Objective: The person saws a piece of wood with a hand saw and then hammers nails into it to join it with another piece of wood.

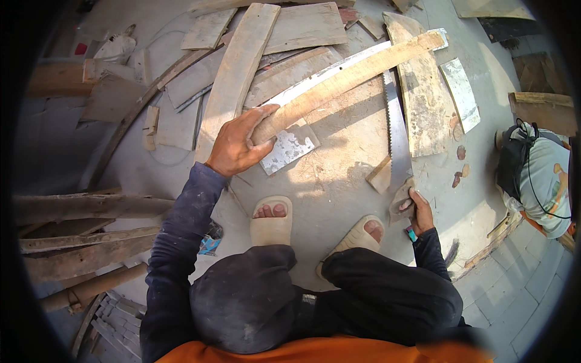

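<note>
A long, narrow pale plank (351,76) with a white strip along one side runs diagonally to the upper right. My left hand (242,139) is closed on its lower-left end. At the lower right, my right hand (419,210) grips the handle of a handsaw (398,139), whose toothed blade points up toward the plank; its tip meets or passes under the plank, I cannot tell which. A wide weathered board (420,109) lies just right of the blade. Below my left hand lies a short piece (287,151) with flaking white paint.
Scrap boards (233,78) lie piled at the upper left, more timber (91,254) at the lower left, and a wood block (380,174) by the saw. My sandalled feet (271,224) are on the concrete. A bundle of cloth and bags (538,181) lies at the right.
</note>
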The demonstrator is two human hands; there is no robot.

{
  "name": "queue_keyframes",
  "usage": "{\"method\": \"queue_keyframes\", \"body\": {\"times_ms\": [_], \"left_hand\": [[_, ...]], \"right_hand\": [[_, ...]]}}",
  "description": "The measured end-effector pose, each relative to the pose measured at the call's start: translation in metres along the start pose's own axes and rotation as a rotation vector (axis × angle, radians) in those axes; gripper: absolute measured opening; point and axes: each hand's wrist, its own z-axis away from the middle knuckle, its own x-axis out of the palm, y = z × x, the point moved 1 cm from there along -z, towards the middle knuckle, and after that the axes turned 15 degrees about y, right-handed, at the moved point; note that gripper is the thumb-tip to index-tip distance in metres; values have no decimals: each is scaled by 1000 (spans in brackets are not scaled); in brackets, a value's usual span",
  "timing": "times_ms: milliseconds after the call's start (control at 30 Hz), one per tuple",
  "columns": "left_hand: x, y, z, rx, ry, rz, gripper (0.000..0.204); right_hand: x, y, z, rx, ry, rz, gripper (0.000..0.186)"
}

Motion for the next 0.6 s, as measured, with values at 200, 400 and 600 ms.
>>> {"method": "queue_keyframes", "body": {"times_ms": [200,400,600], "left_hand": [[-5,4,3,-111,-100,216,66],[-62,-42,-13,-94,40,-251,68],[-93,-93,-15,-484,74,-159,73]], "right_hand": [[-9,-10,10,13,-98,-18,32],[-25,-75,51,-188,-40,-202,36],[6,-182,95,-652,-57,-96,66]]}}
